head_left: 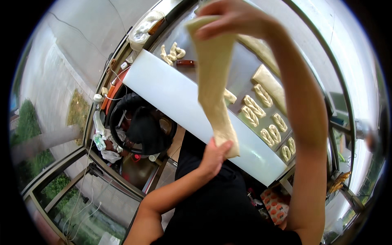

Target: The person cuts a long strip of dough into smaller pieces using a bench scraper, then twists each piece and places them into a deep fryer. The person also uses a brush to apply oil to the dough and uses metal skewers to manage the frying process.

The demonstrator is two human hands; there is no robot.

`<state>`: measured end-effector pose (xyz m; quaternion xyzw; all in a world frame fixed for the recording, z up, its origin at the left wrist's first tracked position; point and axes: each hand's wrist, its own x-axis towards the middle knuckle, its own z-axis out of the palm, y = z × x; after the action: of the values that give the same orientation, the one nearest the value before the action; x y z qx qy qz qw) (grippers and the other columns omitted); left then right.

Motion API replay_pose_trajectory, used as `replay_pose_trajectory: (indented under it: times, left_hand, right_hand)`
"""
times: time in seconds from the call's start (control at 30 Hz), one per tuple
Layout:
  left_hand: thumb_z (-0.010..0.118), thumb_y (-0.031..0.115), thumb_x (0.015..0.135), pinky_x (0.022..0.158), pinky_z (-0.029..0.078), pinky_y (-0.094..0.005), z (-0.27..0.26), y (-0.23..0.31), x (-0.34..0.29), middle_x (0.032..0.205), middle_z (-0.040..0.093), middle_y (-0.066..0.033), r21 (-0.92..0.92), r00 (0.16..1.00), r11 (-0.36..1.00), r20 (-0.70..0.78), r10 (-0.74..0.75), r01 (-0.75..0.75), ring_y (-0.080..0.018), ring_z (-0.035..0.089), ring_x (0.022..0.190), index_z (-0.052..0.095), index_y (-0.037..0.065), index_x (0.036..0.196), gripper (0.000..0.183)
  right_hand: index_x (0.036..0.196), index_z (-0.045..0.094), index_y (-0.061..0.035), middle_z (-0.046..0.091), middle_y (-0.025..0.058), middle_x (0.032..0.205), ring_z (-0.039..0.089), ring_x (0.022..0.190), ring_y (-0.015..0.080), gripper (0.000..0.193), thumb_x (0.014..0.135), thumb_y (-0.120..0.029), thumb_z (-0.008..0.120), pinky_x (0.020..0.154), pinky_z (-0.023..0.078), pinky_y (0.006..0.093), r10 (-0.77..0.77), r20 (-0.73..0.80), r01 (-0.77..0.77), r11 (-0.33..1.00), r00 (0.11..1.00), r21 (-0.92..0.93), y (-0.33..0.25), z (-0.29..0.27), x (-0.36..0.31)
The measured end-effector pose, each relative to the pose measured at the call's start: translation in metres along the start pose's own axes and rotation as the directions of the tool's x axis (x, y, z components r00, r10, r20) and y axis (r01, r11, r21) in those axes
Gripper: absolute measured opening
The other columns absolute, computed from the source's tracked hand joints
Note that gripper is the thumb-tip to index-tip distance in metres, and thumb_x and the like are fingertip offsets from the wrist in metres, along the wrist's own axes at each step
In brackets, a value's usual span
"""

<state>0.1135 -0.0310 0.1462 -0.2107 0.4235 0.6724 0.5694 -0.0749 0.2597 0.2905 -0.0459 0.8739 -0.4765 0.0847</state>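
Note:
A long, pale strip of dough [214, 73] hangs stretched between my two hands above the work surface. High up, my right hand [230, 18] pinches its upper end between thumb and fingers. Near my body, my left hand [213, 159] grips the lower end. Under the dough lies a long white board [171, 90] along the near edge of a metal worktop [241, 57]. Several twisted dough pieces [254, 106] sit on the metal at the right. A thick slab of dough [269, 83] rests behind them.
Dough scraps [173, 53] lie at the far left of the worktop, beside a knife's brown handle [185, 63]. A white tub [143, 32] stands beyond the corner. Left of the board is a black steering wheel [118, 139] with dark cloth over it. Window frames surround the space.

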Motion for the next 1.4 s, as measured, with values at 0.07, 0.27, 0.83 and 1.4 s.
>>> replay_pose_trajectory:
  times: [0.07, 0.27, 0.83, 1.4]
  left_hand:
    - [0.066, 0.021, 0.093, 0.075, 0.056, -0.0334, -0.005, -0.051, 0.017, 0.11, 0.061, -0.0056, 0.088, 0.973, 0.972, 0.056, -0.225, 0.219, -0.0161, 0.063, 0.093, 0.044, 0.007, 0.128, 0.044]
    - [0.068, 0.027, 0.088, 0.064, 0.052, -0.0344, -0.076, -0.035, 0.054, 0.088, 0.069, -0.015, 0.935, 0.957, 0.205, 0.281, 0.067, -0.289, -0.0242, 0.068, 0.079, 0.068, 0.004, 0.096, 0.024]
    - [0.072, 0.006, 0.078, 0.066, 0.05, -0.0354, -0.146, 0.124, 0.09, 0.082, 0.063, -0.0073, 0.808, 0.384, -0.512, 0.589, 0.711, -0.293, -0.026, 0.061, 0.075, 0.067, 0.007, 0.085, 0.009]
    - [0.075, 0.022, 0.08, 0.059, 0.046, -0.0425, -0.184, 0.082, 0.024, 0.068, 0.061, -0.0155, 0.942, 0.758, -0.335, 0.222, 0.613, -0.004, -0.0373, 0.056, 0.06, 0.06, -0.001, 0.064, 0.031]
  right_hand:
    - [0.112, 0.067, -0.0045, 0.07, 0.0099, 0.097, 0.068, 0.087, 0.0224, 0.066, 0.072, -0.056, 0.079, 0.081, 0.055, 0.032, 0.005, 0.102, 0.005, 0.995, 0.995, -0.101, 0.017, 0.047, 0.035]
    - [0.107, 0.067, -0.0004, 0.067, 0.0184, 0.104, 0.065, 0.092, 0.031, 0.036, 0.082, -0.026, 0.074, 0.081, 0.052, 0.0384, 0.123, -0.465, -0.172, 0.983, 0.877, -0.065, 0.088, 0.187, -0.033]
    - [0.111, 0.064, 0.0054, 0.067, 0.0092, 0.1, 0.06, 0.09, 0.0142, 0.033, 0.093, -0.023, 0.066, 0.083, 0.048, 0.0282, 0.93, -0.366, -0.341, 0.355, 0.034, 0.87, 0.129, 0.396, -0.342]
    - [0.09, 0.061, -0.0004, 0.065, 0.0131, 0.084, 0.061, 0.075, 0.0231, 0.037, 0.089, -0.036, 0.068, 0.071, 0.049, 0.0357, 0.919, -0.38, -0.441, 0.3, -0.102, 0.846, 0.122, 0.384, -0.301]
